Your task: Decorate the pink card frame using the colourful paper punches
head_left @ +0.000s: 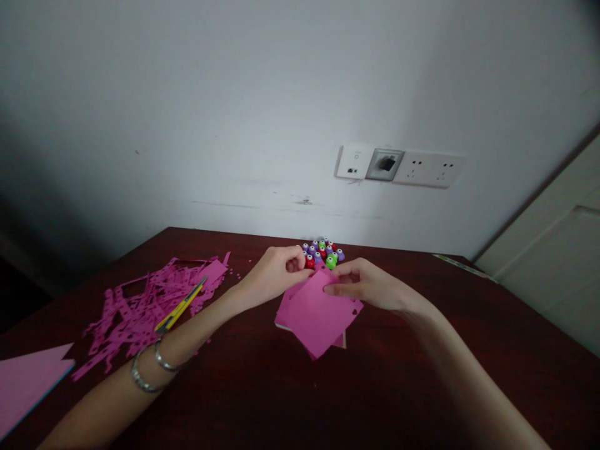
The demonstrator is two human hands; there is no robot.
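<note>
A square pink paper sheet (321,312) with small cut-out holes near its right corner is held tilted over the table. My right hand (363,284) pinches its upper right edge between thumb and fingers. At the top corner, my left hand (284,265) is closed with curled fingers, its thumb against the paper; the exact grip is partly hidden. More pink paper (287,307) and a pale-edged flat stack lie beneath the sheet. Just behind the hands stand several small red, green and purple pieces (322,250) with white round tops.
Left on the dark wooden table (375,387) lies a pile of punched pink paper scraps (135,312), with a yellow utility knife (182,304) on it. Pink sheets (32,381) sit at the left edge. A thin strip (464,267) lies far right. Wall sockets (398,165) are behind.
</note>
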